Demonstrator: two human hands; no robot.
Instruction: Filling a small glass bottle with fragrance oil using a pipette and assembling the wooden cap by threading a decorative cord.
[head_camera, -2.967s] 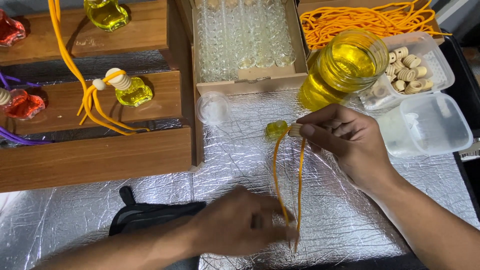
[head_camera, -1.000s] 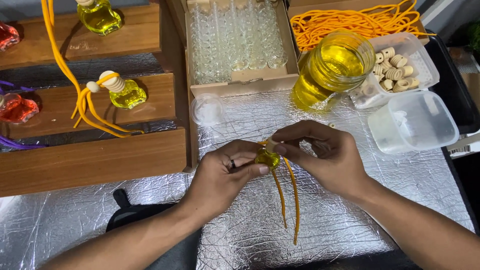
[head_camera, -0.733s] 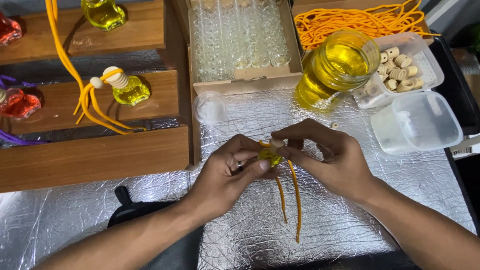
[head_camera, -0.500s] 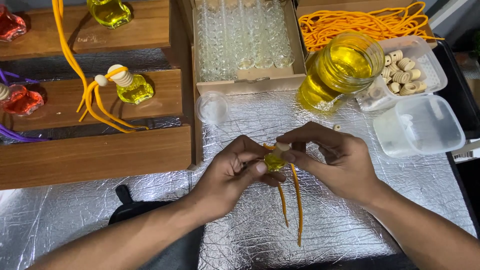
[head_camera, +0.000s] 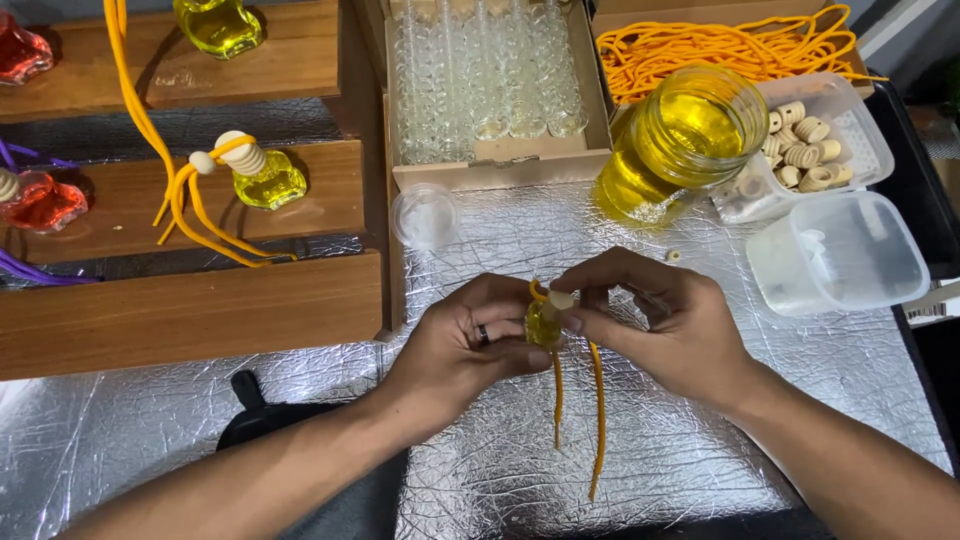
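Left hand: the left hand (head_camera: 462, 345) is curled closed around a small glass bottle of yellow liquid (head_camera: 543, 325), gripping its body from the left, above the crinkled silver foil mat (head_camera: 700, 450).
Right hand: the right hand (head_camera: 668, 325) is pinched shut at the bottle's neck, fingertips on a pale wooden cap (head_camera: 561, 299) where an orange cord (head_camera: 598, 420) loops over the top.
Bottle: held near the middle of the mat, between both hands, roughly upright; two cord tails hang down toward the near edge.
Doing it well: I judge that a steady grip on the body, with the bottle kept upright and the cord clear of the neck, lets the cap seat squarely.
Around: far right, an open glass jar of yellow liquid (head_camera: 690, 140); beside it a clear tub of wooden caps (head_camera: 815, 150) and an empty clear tub (head_camera: 840, 250).
Further off: a cardboard box of empty glass bottles (head_camera: 490, 80) far centre; wooden stepped shelves (head_camera: 190, 310) left, with a finished yellow bottle (head_camera: 262, 178).
In the way: nothing crowds the hands; the open jar is near enough to spill if knocked.
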